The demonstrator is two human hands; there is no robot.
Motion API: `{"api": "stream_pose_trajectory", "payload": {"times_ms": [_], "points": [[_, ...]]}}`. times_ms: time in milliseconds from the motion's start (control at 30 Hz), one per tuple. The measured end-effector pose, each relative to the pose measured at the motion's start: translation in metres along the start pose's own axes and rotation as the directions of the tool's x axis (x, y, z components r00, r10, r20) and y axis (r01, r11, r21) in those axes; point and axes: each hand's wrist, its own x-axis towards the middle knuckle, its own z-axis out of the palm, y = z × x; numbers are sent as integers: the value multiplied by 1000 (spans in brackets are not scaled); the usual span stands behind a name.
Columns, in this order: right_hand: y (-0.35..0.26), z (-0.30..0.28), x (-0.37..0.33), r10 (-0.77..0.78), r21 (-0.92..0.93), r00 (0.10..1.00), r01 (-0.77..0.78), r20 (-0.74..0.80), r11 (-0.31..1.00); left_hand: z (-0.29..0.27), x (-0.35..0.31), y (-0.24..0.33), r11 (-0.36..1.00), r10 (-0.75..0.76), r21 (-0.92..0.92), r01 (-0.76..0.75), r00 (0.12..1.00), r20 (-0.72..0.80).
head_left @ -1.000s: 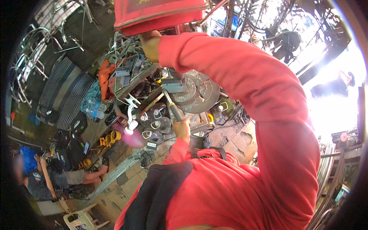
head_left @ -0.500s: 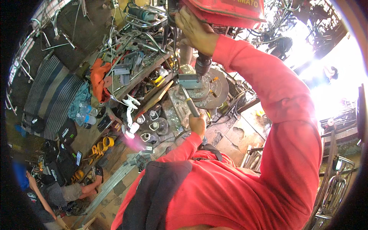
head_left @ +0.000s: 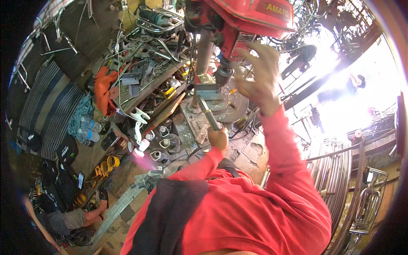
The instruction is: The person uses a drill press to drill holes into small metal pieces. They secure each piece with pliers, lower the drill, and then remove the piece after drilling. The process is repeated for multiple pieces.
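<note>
My left hand (head_left: 218,139) is closed round the handle of metal pliers (head_left: 209,114). The far end of the pliers meets a grey metal angle piece (head_left: 209,91) on the round table (head_left: 238,106) of a red drill press (head_left: 250,19). Right beside that piece stands the drill chuck (head_left: 223,75); the bit's tip is hard to make out. My right hand (head_left: 259,78), somewhat blurred, is raised to the right of the chuck, its fingers curved and apart, with nothing seen in them.
A bench (head_left: 148,91) at the left carries metal scraps and an orange cloth (head_left: 103,91). Clear jugs (head_left: 170,143) stand below it, near a white clip fan (head_left: 139,121) with a pink blur. Another person's leg (head_left: 93,215) shows at lower left. Metal tubes (head_left: 327,170) stand at right.
My right hand has come down and right from the upper side of the drill press, its fingers now apart. My left hand keeps its hold on the pliers at the angle piece.
</note>
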Motion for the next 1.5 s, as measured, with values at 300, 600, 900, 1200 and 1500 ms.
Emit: {"api": "stream_pose_trajectory", "payload": {"times_ms": [300, 600, 900, 1200, 1500], "points": [[82, 7, -136, 966, 125, 221, -971, 133, 205, -14, -14, 28, 932, -244, -230, 281, 953, 177], [180, 7, 10, 213, 231, 372, 3, -903, 973, 8, -32, 39, 930, -285, -254, 266, 958, -41], [159, 0, -7, 590, 822, 602, 224, -539, 523, 11, -35, 29, 986, -127, -144, 81, 929, -347], [160, -7, -18, 540, 780, 685, 65, -488, 622, -16, -90, -15, 821, 523, 424, -382, 801, -291], [74, -24, -205, 541, 828, 778, -507, 319, 240, 14, -33, -66, 670, 480, 710, -218, 856, -191]]}}
